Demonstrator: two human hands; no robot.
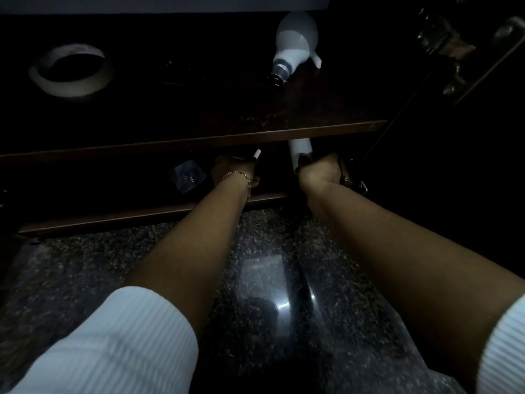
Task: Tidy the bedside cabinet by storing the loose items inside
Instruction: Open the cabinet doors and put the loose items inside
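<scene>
Both hands reach into the open drawer point(142, 215). Right hand point(319, 169) is curled round a white tube point(299, 149). Left hand point(231, 172): grip cannot be told, white piece point(257, 154) at fingertips. Bulb point(295, 44) and tape roll point(71, 70) lie on the cabinet top point(284, 112).

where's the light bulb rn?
Head view, upper centre: the light bulb lies on its side on the cabinet top, right of the tape roll, beyond the right hand.

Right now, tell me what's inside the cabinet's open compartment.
A clear plastic packet lies at the left. The left hand holds a small white piece there, and the right hand grips a white tube. The cabinet top and the darkness hide the back.
</scene>
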